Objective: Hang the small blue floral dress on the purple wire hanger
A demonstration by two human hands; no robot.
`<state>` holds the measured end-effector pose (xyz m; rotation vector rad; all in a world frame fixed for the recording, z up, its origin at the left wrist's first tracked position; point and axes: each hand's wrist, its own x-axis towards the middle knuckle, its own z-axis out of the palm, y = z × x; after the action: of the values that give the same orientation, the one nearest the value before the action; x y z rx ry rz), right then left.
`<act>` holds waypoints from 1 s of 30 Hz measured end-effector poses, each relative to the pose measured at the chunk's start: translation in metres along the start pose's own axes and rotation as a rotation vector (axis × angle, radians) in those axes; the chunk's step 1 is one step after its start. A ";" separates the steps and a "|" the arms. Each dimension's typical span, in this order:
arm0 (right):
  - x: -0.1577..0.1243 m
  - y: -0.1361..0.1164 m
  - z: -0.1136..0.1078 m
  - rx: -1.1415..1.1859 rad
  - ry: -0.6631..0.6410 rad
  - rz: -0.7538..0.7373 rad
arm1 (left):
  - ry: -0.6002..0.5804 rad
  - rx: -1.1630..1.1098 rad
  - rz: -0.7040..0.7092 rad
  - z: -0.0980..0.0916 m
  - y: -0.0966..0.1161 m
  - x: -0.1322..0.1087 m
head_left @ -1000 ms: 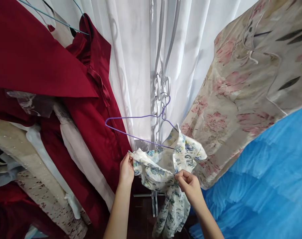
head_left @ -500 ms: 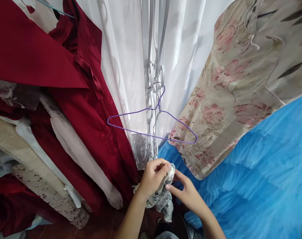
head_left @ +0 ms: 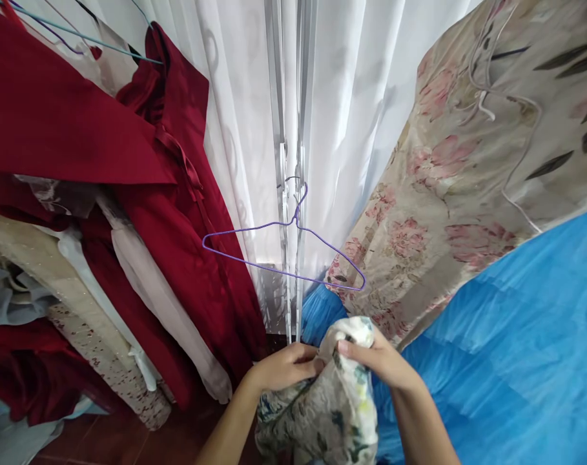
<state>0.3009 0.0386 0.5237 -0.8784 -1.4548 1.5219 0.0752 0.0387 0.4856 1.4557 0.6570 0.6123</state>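
Between my two hands hangs a light garment [head_left: 322,413] with a dark green and yellow print, bunched along its upper edge. My left hand [head_left: 288,367] pinches it at the left side, thumb and fingers pressed together. With its thumb on the front and its fingers behind the cloth, my right hand [head_left: 378,358] grips the top right corner. Just above them a bare purple wire hanger [head_left: 283,271] hangs from a white metal stand [head_left: 293,310]. The lower part of the garment runs out of the picture.
Dark red dresses [head_left: 186,232] and other clothes hang on the left. A floral beige dress [head_left: 438,168] and a blue ruffled gown [head_left: 506,361] fill the right. White curtains [head_left: 351,103] cover the back, and a reddish tiled floor [head_left: 113,439] shows at lower left.
The garment has been raised and spread wider between my hands. My right hand has moved to its top right corner. The view has shifted slightly.
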 end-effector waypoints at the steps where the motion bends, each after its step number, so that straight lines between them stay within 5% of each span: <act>1: 0.001 -0.006 -0.013 -0.030 0.047 -0.028 | 0.014 0.125 -0.041 0.001 -0.008 -0.004; 6: 0.022 -0.027 -0.078 -0.191 0.229 -0.116 | 0.302 0.412 -0.058 -0.004 -0.015 -0.031; 11: 0.066 -0.031 -0.105 -0.032 0.369 -0.183 | 0.290 0.480 0.033 0.001 0.004 -0.034; 17: 0.105 -0.033 -0.104 -0.015 0.331 -0.187 | 0.341 0.365 0.113 0.005 0.001 -0.018; 23: 0.126 -0.031 -0.079 -0.049 0.308 -0.181 | 0.315 0.346 0.256 -0.016 0.021 -0.021; 27: 0.128 -0.036 -0.061 -0.021 0.282 -0.185 | 0.294 0.394 0.310 -0.048 0.053 -0.037; 30: 0.124 -0.047 -0.059 0.005 0.291 -0.137 | 0.357 0.502 0.284 -0.094 0.073 -0.051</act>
<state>0.3087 0.1748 0.5729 -0.9348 -1.2699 1.2395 -0.0273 0.0680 0.5592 1.9482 0.9366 0.9927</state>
